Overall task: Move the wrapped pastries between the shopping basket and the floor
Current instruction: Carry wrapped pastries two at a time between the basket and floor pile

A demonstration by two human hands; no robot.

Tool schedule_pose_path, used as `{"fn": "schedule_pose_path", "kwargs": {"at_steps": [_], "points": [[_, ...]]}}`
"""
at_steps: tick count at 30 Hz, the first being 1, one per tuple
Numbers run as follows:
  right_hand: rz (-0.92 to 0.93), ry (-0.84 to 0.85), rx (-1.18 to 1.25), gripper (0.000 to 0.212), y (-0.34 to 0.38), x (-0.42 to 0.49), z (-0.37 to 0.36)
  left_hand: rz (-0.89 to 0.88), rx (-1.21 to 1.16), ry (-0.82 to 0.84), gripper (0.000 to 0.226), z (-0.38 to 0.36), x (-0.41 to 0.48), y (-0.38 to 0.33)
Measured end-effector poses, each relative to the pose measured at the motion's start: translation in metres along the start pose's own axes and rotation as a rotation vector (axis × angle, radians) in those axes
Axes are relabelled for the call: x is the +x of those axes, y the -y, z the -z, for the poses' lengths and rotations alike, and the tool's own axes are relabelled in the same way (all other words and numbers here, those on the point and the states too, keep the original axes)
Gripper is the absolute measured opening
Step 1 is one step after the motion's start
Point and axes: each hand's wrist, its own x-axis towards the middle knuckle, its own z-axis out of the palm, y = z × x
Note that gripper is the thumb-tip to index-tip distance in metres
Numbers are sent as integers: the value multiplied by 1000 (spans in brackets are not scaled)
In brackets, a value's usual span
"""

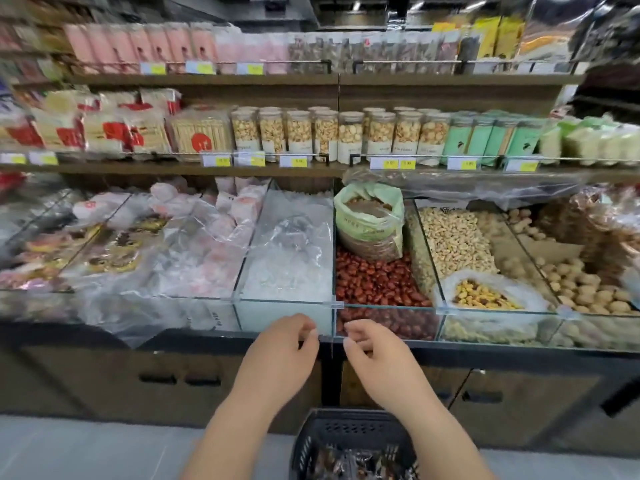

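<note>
Low between the forearms sits the basket [349, 434], black and perforated, on the pale floor [86, 448]; its far wall shows, and its near part runs off the bottom edge. Inside it lie the pastries [356, 460], dark shiny wrappers heaped together, blurred and partly covered by the right forearm.

Both hands are raised above the basket, close side by side but not touching each other. The left hand [280, 355] has its fingers curled loosely, tips toward the right hand [375, 358], whose fingers curl back the same way. Nothing shows in either one; they are empty and half open, with a narrow gap between the fingertips.

Just beyond the hands runs the glass front of a row of bins [332, 304]. Straight past the left hand a bin holds white pieces under clear plastic [291, 244]. Past the right hand a bin holds red dates [374, 285], with a green sack [370, 216] standing at its far end. Further right are pale nuts [453, 237] and a bag of yellow kernels [485, 294]. Further left lie wrapped goods under loose plastic, too blurred to tell.

Above the bins, well beyond the hands, a shelf carries jars [322, 133] of snacks, with price tags [294, 161] along its edge.
</note>
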Motion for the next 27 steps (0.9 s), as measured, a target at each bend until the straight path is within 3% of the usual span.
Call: {"fn": "schedule_pose_path", "kwargs": {"at_steps": [6, 12, 27], "points": [[178, 54, 56, 29, 59, 2, 7, 82, -34, -140, 24, 68, -31, -7], [356, 149, 74, 26, 132, -3, -31, 196, -1, -312, 18, 139, -86, 29], [793, 572, 69, 29, 353, -101, -277, 654, 141, -667, 13, 317, -298, 194]]}}
